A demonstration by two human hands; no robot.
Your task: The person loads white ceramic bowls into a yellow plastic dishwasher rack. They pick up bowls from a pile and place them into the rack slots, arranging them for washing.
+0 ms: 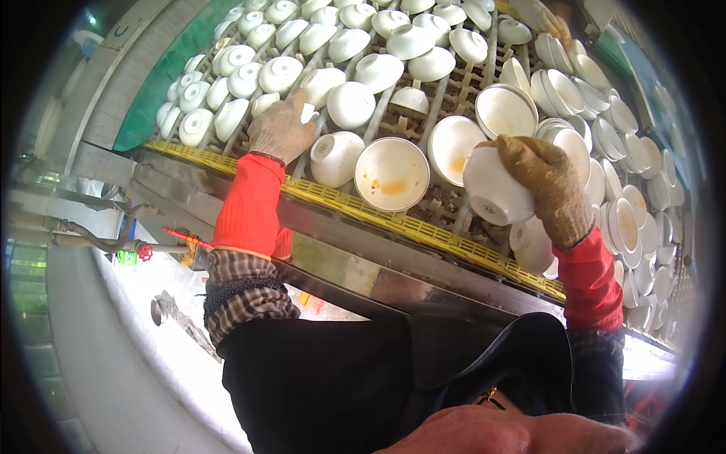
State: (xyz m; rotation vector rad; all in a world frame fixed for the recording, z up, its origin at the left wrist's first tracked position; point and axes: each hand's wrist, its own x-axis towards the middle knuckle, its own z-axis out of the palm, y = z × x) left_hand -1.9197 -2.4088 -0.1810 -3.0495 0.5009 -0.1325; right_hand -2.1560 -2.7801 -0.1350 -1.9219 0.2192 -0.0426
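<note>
My right hand [544, 179], in a worn brown work glove, grips a white bowl [499, 190] by its rim. The bowl is tilted with its foot towards me. My left hand [282, 129], in a similar glove, is low among upside-down bowls near the conveyor's yellow edge. A small white piece [308, 113] shows at its fingers; what it is and whether it is held is unclear. Just beyond that hand is a partly hidden bowl [265, 103]. Between my hands, a stained bowl [392, 175] shows its inside, beside an overturned bowl [337, 159].
Rows of upside-down bowls [281, 74] cover the pegged conveyor belt [405, 126]. Stacked bowls [621, 224] crowd the right side. Another person's gloved hand [544, 22] reaches in at the top right. A yellow slotted strip [397, 218] and steel ledge [363, 224] border the belt.
</note>
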